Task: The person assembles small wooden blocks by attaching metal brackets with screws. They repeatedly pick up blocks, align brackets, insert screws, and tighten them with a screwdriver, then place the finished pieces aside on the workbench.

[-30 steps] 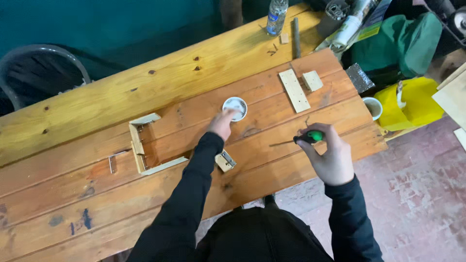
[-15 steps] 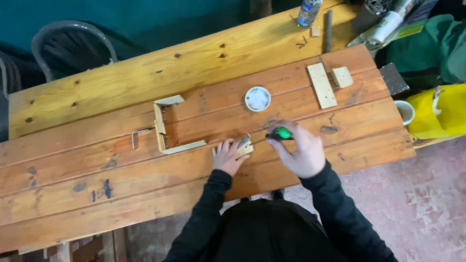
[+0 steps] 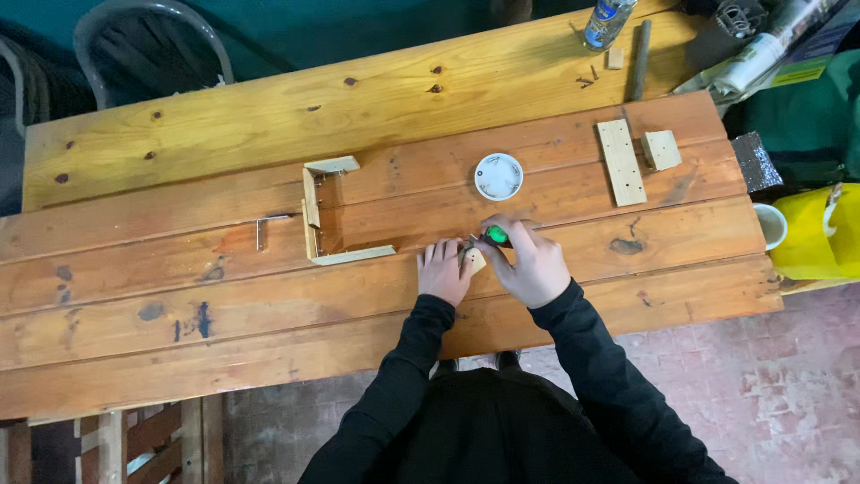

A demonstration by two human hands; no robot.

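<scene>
My left hand [image 3: 444, 271] presses down on a small wooden block with a metal bracket [image 3: 474, 260] on the wooden table [image 3: 269, 296]. My right hand [image 3: 533, 263] grips a green-handled screwdriver [image 3: 494, 235], its tip pointing at the block. Both hands meet at the block near the table's front middle. A U-shaped wooden frame [image 3: 324, 215] lies to the left of my hands. A small round white dish [image 3: 498, 176] sits just beyond them.
A flat wooden strip [image 3: 621, 161] and a small wooden square [image 3: 661, 149] lie at the right. A metal L-bracket [image 3: 265, 228] lies left of the frame. A plastic bottle [image 3: 606, 23] and dark rod [image 3: 637, 59] stand at the far edge. A chair [image 3: 152, 45] is behind, a yellow bag [image 3: 820, 233] to the right.
My left hand left the white dish and came back to the small block. My right hand brought the screwdriver left to the block, and the view shifted.
</scene>
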